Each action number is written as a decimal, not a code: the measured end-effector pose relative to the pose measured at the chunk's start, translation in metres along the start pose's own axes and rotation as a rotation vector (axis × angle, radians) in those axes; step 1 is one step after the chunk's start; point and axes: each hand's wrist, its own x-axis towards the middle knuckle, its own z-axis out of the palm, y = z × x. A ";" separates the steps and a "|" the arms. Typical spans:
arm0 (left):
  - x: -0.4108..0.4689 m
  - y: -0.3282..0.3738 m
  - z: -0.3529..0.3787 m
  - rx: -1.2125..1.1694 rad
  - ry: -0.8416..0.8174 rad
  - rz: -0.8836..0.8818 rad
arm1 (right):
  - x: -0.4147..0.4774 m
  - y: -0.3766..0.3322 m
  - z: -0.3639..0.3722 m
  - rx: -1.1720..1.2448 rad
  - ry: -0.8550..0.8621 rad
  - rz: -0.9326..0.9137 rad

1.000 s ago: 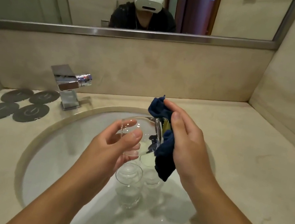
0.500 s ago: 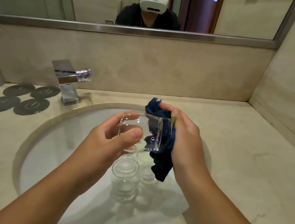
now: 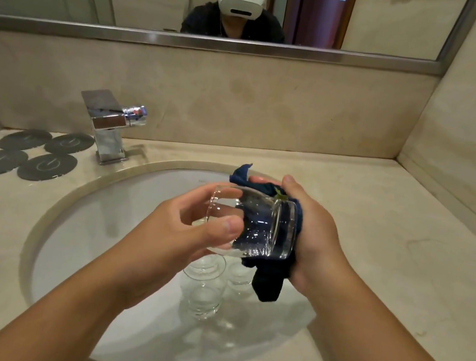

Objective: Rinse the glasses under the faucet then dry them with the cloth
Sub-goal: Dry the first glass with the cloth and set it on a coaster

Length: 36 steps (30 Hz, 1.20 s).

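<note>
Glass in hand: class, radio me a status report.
Left hand grips glass, sideways over sink. Right hand holds blue cloth against its base. Below, other glasses stand in sink; nothing blocking.

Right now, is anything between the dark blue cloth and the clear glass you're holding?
Nothing visible. The right hand holds the dark blue cloth against the base of the clear drinking glass, held sideways by the left hand over the white sink.

Clear tumbler [image 3: 254,224] on its side above the basin [image 3: 90,218], base against a bunched dark blue cloth [image 3: 269,283]; two more glasses [image 3: 203,298] stand upright in the basin below
</note>
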 end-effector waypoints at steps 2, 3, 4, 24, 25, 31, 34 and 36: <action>0.002 -0.003 0.001 -0.072 0.012 -0.024 | 0.001 0.002 -0.001 0.056 -0.037 0.086; 0.003 -0.004 0.002 -0.111 0.030 -0.041 | 0.002 0.003 -0.002 0.066 -0.039 0.097; 0.003 -0.006 0.003 -0.151 0.046 -0.056 | 0.004 0.004 -0.002 0.072 -0.030 0.093; 0.004 -0.006 0.006 0.109 0.112 0.008 | -0.004 -0.008 -0.007 -0.131 0.162 -0.452; 0.003 -0.004 0.004 0.130 0.128 0.019 | -0.004 -0.010 -0.009 -0.182 0.158 -0.492; -0.002 -0.001 -0.005 0.358 0.177 0.051 | -0.012 -0.010 -0.011 -0.537 0.077 -0.643; -0.003 0.000 -0.005 0.347 0.181 0.045 | -0.015 -0.008 -0.012 -0.541 0.024 -0.639; -0.002 0.002 -0.005 0.293 0.166 0.014 | -0.017 -0.008 -0.011 -0.565 0.032 -0.686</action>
